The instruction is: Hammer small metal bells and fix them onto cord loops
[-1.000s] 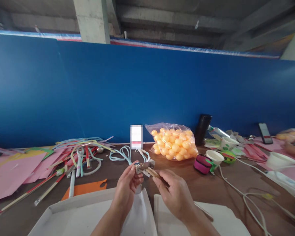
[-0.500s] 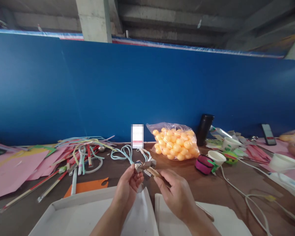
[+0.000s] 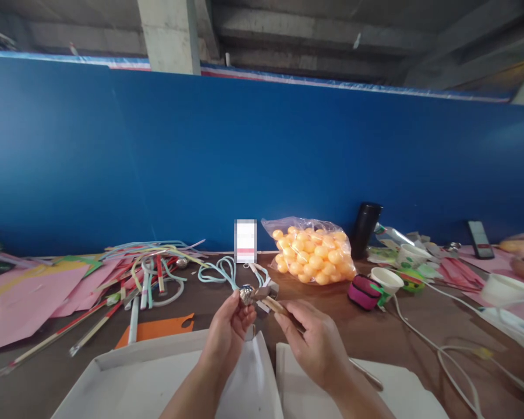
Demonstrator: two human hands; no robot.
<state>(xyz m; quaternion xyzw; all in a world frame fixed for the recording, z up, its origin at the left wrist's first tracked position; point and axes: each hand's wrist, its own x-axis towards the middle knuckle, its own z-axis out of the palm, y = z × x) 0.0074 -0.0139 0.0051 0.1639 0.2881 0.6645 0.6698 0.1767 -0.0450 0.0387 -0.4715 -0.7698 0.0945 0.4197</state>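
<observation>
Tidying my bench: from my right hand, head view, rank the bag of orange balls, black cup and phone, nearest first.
1. Bag of orange balls, ahead of the right hand.
2. Black cup, by the wall.
3. Phone, far right.

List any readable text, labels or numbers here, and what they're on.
No text reads.
White card by the blue wall: pixelated, illegible.
Paper cup: green print, too small.
Metal piece in the left hand, wooden stick in the right hand: no markings visible.

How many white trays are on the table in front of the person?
2. The left tray lies below the left hand, the right tray below the right hand; none seems hidden.
</observation>
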